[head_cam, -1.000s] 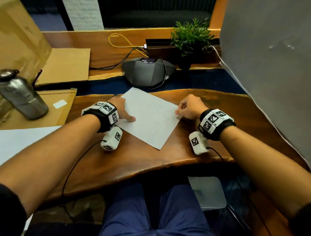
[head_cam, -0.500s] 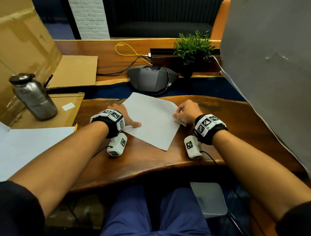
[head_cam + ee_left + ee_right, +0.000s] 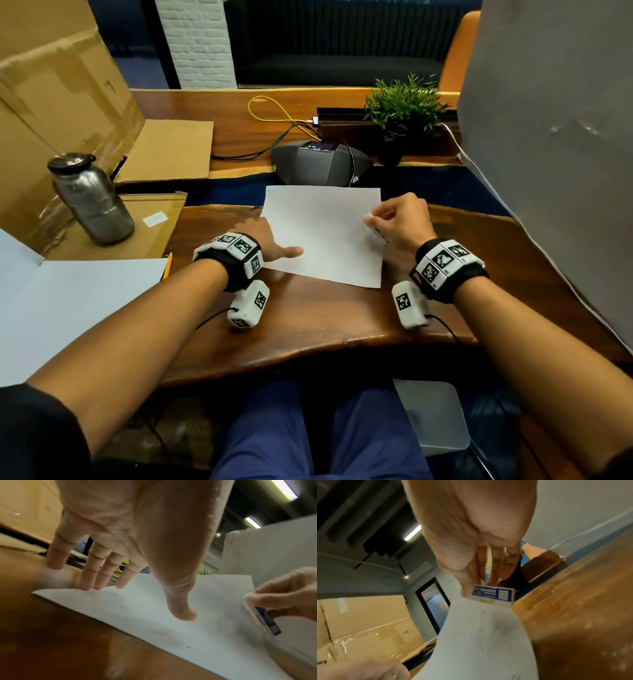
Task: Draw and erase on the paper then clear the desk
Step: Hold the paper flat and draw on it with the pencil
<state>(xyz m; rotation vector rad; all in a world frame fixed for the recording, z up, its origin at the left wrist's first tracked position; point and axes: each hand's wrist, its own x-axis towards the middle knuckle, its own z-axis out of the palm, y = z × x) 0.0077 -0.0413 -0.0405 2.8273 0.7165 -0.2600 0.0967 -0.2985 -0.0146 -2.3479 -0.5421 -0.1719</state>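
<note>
The left hand [image 3: 265, 240] lies flat, fingers spread, pressing the paper [image 3: 322, 233]; the right hand [image 3: 400, 221] pinches an eraser [image 3: 260, 616], seemingly touching the paper.

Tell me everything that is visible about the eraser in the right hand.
The eraser is a small white block in a blue printed sleeve; part of the word "ERASER" shows on it in the right wrist view. The right hand pinches it between thumb and fingers. Its bare white end points away from the person, and its lower edge meets the paper near that sheet's right side. Small dark specks lie on the paper nearby.
</note>
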